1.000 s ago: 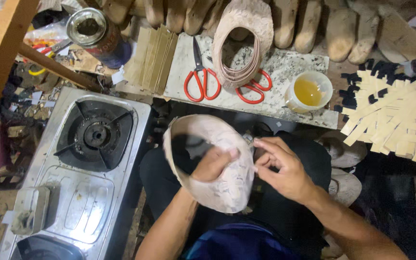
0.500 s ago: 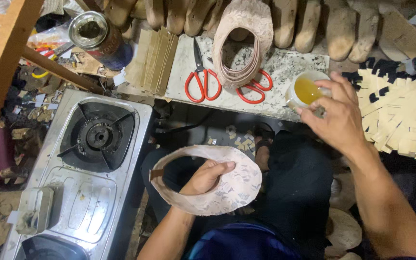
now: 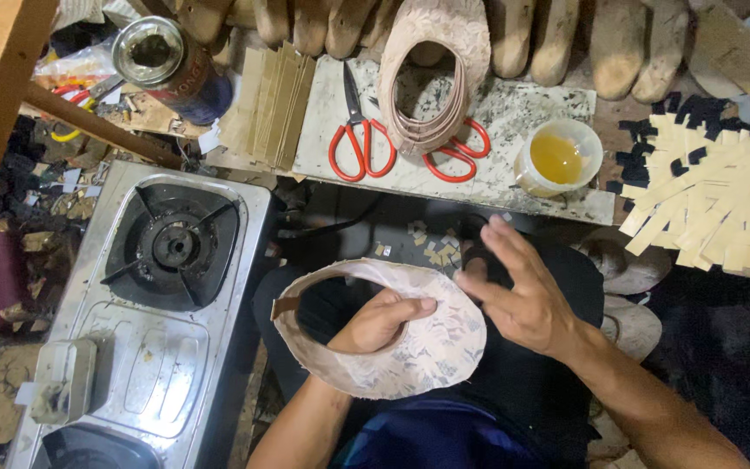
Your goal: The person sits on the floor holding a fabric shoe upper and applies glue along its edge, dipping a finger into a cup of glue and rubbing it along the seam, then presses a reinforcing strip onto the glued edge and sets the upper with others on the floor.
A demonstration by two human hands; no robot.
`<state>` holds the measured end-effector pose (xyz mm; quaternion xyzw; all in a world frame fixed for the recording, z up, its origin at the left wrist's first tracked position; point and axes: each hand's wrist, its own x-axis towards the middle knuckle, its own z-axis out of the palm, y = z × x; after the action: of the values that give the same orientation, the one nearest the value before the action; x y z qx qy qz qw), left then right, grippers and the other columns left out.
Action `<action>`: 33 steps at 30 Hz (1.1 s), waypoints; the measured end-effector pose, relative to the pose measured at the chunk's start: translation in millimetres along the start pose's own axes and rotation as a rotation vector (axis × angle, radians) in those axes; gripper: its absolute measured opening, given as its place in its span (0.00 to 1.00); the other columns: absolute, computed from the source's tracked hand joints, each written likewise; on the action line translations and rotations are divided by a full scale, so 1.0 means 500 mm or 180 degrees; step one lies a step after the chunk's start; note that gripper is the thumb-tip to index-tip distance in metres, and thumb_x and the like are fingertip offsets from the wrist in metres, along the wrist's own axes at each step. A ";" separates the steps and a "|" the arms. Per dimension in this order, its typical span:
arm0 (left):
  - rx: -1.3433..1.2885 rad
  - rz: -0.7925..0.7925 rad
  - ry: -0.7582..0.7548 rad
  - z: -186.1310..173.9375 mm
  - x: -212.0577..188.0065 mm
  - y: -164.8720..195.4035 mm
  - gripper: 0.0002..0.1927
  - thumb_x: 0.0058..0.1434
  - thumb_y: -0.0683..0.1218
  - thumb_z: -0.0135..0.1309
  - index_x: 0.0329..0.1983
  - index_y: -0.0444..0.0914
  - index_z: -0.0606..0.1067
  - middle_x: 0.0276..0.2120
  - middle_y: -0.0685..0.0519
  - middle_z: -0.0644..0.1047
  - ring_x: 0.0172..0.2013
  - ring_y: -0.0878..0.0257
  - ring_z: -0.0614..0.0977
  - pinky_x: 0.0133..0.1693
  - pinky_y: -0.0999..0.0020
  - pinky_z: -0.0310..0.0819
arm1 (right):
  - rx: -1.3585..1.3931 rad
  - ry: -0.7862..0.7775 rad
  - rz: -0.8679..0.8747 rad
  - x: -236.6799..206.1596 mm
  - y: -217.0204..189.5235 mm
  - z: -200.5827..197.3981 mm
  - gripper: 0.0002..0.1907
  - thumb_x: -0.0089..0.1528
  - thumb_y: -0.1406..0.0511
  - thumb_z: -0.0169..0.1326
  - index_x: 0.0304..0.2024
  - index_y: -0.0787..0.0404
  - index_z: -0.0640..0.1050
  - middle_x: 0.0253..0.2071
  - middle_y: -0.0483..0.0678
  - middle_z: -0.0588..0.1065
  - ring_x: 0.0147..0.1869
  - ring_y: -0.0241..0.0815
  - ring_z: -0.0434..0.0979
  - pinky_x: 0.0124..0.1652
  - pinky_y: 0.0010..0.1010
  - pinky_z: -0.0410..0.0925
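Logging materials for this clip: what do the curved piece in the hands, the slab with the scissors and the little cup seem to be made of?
Curved piece: looks like patterned fabric or lace over a stiffer backing, pale pink, matte; it holds its curve. Slab: seemingly stone or tile, speckled grey-white, worn. Cup: probably thin white plastic, slightly translucent, holding amber liquid, possibly glue.

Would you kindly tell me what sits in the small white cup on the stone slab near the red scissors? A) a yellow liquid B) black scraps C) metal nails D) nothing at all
A: the small white cup on the stone slab, right of the red scissors, holds a yellow, glossy liquid that fills much of it.
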<state>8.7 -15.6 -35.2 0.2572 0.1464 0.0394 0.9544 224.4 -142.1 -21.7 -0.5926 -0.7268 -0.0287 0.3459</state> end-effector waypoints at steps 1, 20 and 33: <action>0.0004 0.0003 -0.0033 0.003 -0.002 -0.003 0.19 0.69 0.42 0.52 0.61 0.28 0.73 0.49 0.46 0.81 0.48 0.58 0.83 0.52 0.63 0.76 | -0.0067 -0.0101 -0.0080 0.003 -0.002 0.000 0.28 0.51 0.77 0.60 0.53 0.49 0.82 0.70 0.56 0.61 0.76 0.65 0.61 0.68 0.54 0.62; 0.1710 0.0263 0.0806 -0.007 -0.017 -0.016 0.17 0.69 0.46 0.52 0.56 0.30 0.77 0.44 0.51 0.81 0.43 0.66 0.81 0.45 0.69 0.75 | 0.3439 -0.0419 0.1996 -0.019 -0.024 0.009 0.41 0.61 0.78 0.59 0.75 0.61 0.62 0.64 0.52 0.67 0.49 0.33 0.76 0.46 0.25 0.74; 0.0073 -0.0335 0.1079 -0.041 -0.001 -0.064 0.18 0.67 0.44 0.55 0.54 0.26 0.76 0.41 0.42 0.82 0.36 0.55 0.84 0.36 0.62 0.77 | -0.1441 -0.0431 0.1144 0.078 0.210 -0.140 0.32 0.50 0.45 0.66 0.49 0.58 0.84 0.74 0.60 0.60 0.76 0.67 0.54 0.66 0.62 0.53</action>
<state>2.1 -33.4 -68.0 0.2496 0.3189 0.0304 0.9138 347.5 -109.5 13.6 -0.7745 -0.6068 -0.0888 0.1552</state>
